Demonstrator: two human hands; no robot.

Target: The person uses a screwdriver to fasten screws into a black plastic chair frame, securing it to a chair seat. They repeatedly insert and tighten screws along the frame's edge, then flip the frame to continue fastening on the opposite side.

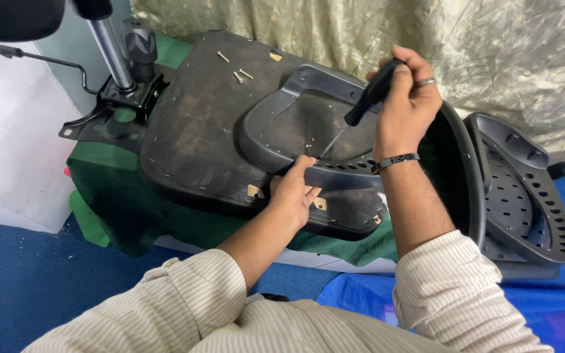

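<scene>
Screwdriver (361, 108): black handle clenched in right hand (408, 98), tip down on the grey plastic bracket (282, 140) atop the upturned black seat base (204, 124). Left hand (293, 194) grips the bracket's near edge, thumb on top. Loose screws (238, 72) lie on the seat base's far side. Perforated grey shell (524, 196) at right.
</scene>
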